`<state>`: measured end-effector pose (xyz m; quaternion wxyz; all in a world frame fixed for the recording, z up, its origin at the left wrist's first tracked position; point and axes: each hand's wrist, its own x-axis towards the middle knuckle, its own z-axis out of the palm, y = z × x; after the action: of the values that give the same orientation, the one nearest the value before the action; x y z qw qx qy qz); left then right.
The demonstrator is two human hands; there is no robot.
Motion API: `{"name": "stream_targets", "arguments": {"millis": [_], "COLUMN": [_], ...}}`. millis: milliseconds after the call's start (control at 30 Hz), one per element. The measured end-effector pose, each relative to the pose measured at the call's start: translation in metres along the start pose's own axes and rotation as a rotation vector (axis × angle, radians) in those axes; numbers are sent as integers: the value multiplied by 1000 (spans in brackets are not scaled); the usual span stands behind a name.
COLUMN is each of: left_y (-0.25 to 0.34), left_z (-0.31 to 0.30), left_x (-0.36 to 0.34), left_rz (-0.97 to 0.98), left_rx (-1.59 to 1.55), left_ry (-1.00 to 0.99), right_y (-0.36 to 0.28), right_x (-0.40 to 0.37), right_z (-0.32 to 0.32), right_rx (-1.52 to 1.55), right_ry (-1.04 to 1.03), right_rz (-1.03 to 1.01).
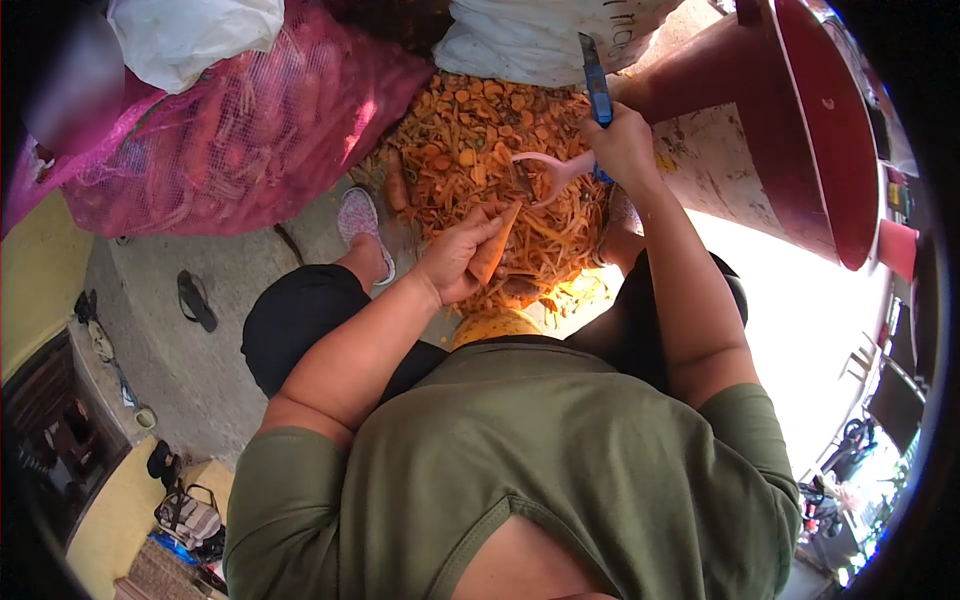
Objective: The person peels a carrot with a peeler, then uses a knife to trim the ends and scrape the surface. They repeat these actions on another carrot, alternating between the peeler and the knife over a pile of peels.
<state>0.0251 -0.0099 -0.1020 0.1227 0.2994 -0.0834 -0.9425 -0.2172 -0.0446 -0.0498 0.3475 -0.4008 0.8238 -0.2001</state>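
My left hand [462, 258] is wrapped round an orange carrot [496, 244], its pointed end up and to the right. Farther right, my right hand [622, 146] grips a pink peeler [562, 172], whose forked head points left toward the carrot. The same hand also holds a blue box cutter [597, 92], with its blade upward. Peeler and carrot are slightly apart. Beneath both hands lies a heap of orange peelings and round slices [480, 140]. A whole carrot [397, 182] rests at the heap's left edge.
A pink mesh sack of carrots [240, 140] stands at upper left, a white sack [540, 40] at the top. A large red bucket [790, 130] leans at upper right. My feet flank the heap. A dark slipper [196, 301] lies on the floor.
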Motion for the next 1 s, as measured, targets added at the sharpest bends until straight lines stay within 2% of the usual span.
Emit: {"name": "stream_targets", "arguments": {"millis": [33, 133, 200, 267, 300, 333, 467, 500, 567, 600, 667, 700, 767, 800, 867, 1000], "left_y": [0, 6, 8, 5, -5, -3, 2, 2, -4, -6, 4, 7, 0, -1, 0, 3], "left_z": [2, 22, 33, 38, 8, 6, 15, 18, -3, -11, 24, 36, 21, 15, 10, 12], "left_x": [0, -7, -13, -14, -1, -2, -5, -6, 0, 2, -8, -12, -7, -4, -5, -7], "left_rz": [9, -10, -23, -20, -6, -15, 11, 27, 27, 30, -7, -29, -29, -25, -37, -55], "left_rx": [16, -2, -32, -57, 10, -10, -9, 13, 2, -4, -23, -34, 17, 46, 15, 14], "left_ry": [22, 130, 177, 182, 77, 70, 106, 129, 40, -2, 144, 215, 177, 157, 104, 147], "right_y": [-2, -16, -18, -24, -21, -17, 14, 8, -10, -11, -16, -11, 2, 3, 6, 3], "right_x": [0, -33, -46, -48, -41, -32, 14, 9, -13, -22, -39, -35, -15, -5, 10, 3], "right_z": [-3, 20, 37, 31, 28, 24, 8, 7, 9, 18, 35, 37, 34, 23, 3, 7], "right_rx": [37, 84, -17, -75, -42, -8, -137, -43, 141, 63, -99, -113, -143, 8, -119, 44], "right_ry": [-10, -222, -318, -273, -240, -205, 155, 76, -84, -189, -298, -230, -92, -35, 107, 24], "right_rz": [38, -170, -256, -203, -177, -153, -91, -83, -70, -117, -262, -223, -143, -107, -16, -87]}}
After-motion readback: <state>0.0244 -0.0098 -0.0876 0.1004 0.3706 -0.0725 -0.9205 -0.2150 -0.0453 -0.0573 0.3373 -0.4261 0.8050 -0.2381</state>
